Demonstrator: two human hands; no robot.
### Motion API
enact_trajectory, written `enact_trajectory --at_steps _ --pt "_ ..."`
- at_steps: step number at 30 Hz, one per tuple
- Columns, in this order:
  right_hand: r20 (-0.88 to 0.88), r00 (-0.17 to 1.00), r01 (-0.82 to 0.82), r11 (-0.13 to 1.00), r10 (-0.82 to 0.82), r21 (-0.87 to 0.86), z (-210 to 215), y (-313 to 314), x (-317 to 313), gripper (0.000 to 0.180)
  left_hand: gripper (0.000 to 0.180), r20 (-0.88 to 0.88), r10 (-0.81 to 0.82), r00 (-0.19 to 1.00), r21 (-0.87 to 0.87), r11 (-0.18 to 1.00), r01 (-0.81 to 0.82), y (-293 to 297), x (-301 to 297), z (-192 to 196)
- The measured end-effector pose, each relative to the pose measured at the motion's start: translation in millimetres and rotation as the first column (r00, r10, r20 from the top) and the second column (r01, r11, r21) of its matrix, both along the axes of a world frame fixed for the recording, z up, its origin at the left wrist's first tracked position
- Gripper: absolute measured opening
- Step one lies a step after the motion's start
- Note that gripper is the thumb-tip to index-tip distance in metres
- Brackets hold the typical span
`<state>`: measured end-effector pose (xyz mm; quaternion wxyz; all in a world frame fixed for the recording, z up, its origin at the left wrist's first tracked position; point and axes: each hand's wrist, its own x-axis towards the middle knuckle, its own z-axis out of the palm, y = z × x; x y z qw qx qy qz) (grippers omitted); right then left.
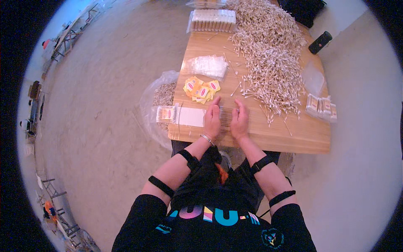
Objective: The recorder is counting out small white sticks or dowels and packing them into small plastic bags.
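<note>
Near the table's front edge, a flat row of cotton swabs point(225, 116) lies between my two hands, sticks side by side. My left hand point(212, 120) borders it on the left and my right hand point(239, 121) on the right, both gripping its sides with fingers held together. The undersides of the fingers are hidden. Left of my left hand lies a white rectangular card point(191, 117). Beyond that, at the table's left edge, is a filled clear pack of cotton swabs point(166, 114) with an orange-and-yellow label. Yellow label cards point(202, 90) are heaped just beyond my left hand.
A large heap of loose cotton swabs point(268, 54) covers the table's point(268, 140) far right. Clear bags point(208, 66) lie behind the cards. Packed bundles point(213, 20) stand at the far left, finished packs point(321, 108) at the right edge, near a black cylinder point(320, 42). A swab-filled plastic sack point(163, 94) stands left.
</note>
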<state>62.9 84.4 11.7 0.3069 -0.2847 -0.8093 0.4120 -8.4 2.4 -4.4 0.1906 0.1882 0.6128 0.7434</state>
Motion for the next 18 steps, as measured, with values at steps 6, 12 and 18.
enact_trajectory --at_steps 6,12,18 --pt "0.049 0.997 -0.072 0.992 0.067 0.108 1 2 2 0.026 0.05 0.024 0.063 0.998 0.035 0.997 -0.064 3 4 0" --pt "0.017 0.997 -0.078 0.996 0.077 0.051 2 4 -1 0.024 0.052 0.068 0.021 0.997 0.064 0.998 -0.025 3 2 2" --pt "0.084 0.99 -0.135 0.92 0.112 0.369 2 17 3 0.016 0.053 0.081 0.017 0.997 0.092 0.995 -0.025 2 0 -5"
